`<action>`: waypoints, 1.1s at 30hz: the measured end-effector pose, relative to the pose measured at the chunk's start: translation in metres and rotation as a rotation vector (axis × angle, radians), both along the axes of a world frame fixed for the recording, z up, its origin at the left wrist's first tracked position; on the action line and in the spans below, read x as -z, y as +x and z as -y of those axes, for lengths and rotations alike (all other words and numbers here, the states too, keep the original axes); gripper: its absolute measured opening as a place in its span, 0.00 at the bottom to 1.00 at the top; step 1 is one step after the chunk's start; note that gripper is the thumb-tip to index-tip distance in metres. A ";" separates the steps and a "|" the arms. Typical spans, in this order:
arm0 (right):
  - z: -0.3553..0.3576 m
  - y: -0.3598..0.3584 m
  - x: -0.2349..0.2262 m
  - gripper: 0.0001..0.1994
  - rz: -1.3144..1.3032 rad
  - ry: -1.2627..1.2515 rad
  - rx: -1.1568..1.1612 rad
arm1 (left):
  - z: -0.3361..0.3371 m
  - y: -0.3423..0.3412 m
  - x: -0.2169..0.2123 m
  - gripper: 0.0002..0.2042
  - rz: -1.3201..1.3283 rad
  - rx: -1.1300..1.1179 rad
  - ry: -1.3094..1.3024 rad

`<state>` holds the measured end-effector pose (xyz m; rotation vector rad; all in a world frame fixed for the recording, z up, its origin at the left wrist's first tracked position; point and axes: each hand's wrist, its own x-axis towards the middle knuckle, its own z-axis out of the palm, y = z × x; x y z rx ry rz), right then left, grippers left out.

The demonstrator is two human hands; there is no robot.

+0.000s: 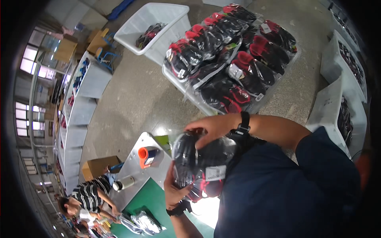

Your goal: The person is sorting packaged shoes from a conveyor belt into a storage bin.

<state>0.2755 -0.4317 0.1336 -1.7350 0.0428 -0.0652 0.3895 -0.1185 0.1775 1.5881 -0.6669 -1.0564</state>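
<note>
A clear plastic pack of black and red gloves point(204, 158), as they appear to be, is held in front of my dark shirt. A white label sits on its wrapping. My left hand point(176, 193) grips the pack's lower left side, thumb on top and fingers around the edge. My right hand point(214, 127) is bent over the upper end, fingers pressed on the plastic. Both wrists carry dark bands. Close by on the metal table point(133, 163) stands an orange tape dispenser point(147, 156).
Beyond the table a white crate point(174, 77) is heaped with similar packs, beside a white bin point(168, 20). More bins point(317, 119) line the right. A white bottle point(124, 183) and silvery packs point(147, 222) lie near a co-worker in a striped shirt point(89, 194) by the green tabletop point(149, 196).
</note>
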 end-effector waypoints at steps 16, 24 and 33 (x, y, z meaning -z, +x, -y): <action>0.087 -0.155 0.126 0.18 -0.027 0.774 0.926 | 0.005 -0.048 0.129 0.26 0.198 -0.171 0.344; 0.100 -0.170 0.192 0.19 -0.336 0.797 1.199 | -0.034 -0.075 0.155 0.26 0.232 -0.149 0.509; 0.152 -0.144 0.133 0.16 -0.003 -0.664 1.412 | -0.098 -0.091 0.178 0.25 0.207 -0.271 0.537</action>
